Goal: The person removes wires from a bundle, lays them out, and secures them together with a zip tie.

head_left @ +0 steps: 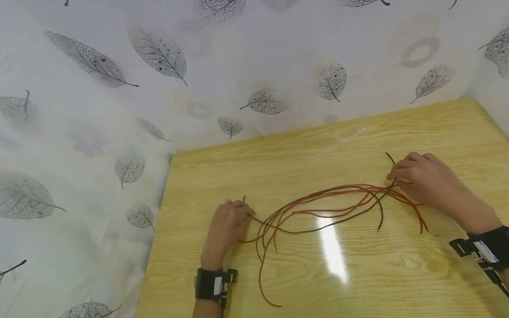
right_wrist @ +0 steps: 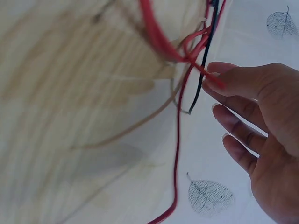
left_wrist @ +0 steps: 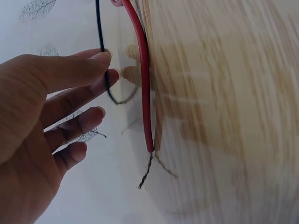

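A thin black wire [head_left: 311, 231] runs between both hands, sagging slightly along its length. My left hand [head_left: 226, 225] pinches it near one end between thumb and index finger, the other fingers loosely bent. Toward the other end my right hand [head_left: 425, 181] pinches the same wire, whose tip sticks out past the fingers. Several red wires [head_left: 319, 194] lie in a loose bundle on the table, crossing the black one. In the left wrist view a red wire [left_wrist: 145, 84] ends in bare twisted strands [left_wrist: 146, 172]. Red wires [right_wrist: 178, 140] cross near the right fingertips.
Another dark wire [head_left: 382, 215] curves down out of the bundle's right part. The wood-grain table [head_left: 368, 286] meets a pale leaf-patterned sheet [head_left: 276, 64] at its back and left. A glare streak [head_left: 333, 254] falls on the tabletop. Each wrist wears a black strapped camera [head_left: 210, 283].
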Action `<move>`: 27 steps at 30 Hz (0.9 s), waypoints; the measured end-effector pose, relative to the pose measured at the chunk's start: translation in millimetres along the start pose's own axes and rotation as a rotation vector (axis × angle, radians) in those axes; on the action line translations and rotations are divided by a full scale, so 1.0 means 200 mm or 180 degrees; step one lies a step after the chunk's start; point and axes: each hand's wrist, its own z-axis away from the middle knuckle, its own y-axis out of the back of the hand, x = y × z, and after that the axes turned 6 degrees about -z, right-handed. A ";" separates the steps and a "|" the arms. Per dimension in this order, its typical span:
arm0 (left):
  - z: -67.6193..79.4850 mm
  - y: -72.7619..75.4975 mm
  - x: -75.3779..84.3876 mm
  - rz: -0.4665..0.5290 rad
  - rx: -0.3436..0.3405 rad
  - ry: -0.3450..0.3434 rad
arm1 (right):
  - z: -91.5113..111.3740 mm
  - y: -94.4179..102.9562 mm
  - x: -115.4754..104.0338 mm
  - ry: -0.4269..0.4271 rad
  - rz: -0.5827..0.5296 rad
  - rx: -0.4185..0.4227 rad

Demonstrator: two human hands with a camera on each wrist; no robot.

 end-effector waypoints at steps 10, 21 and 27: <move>-0.04 0.04 0.01 0.0143 0.0186 -0.0151 | -0.40 -0.04 0.05 0.0006 0.0048 -0.0237; -0.03 0.10 0.05 0.0208 0.0157 0.0004 | -0.57 -0.13 0.30 -0.0617 0.0303 -0.0815; -0.02 0.12 0.04 0.0179 0.0229 0.0029 | -0.59 -0.15 0.36 -0.0678 0.0286 -0.0898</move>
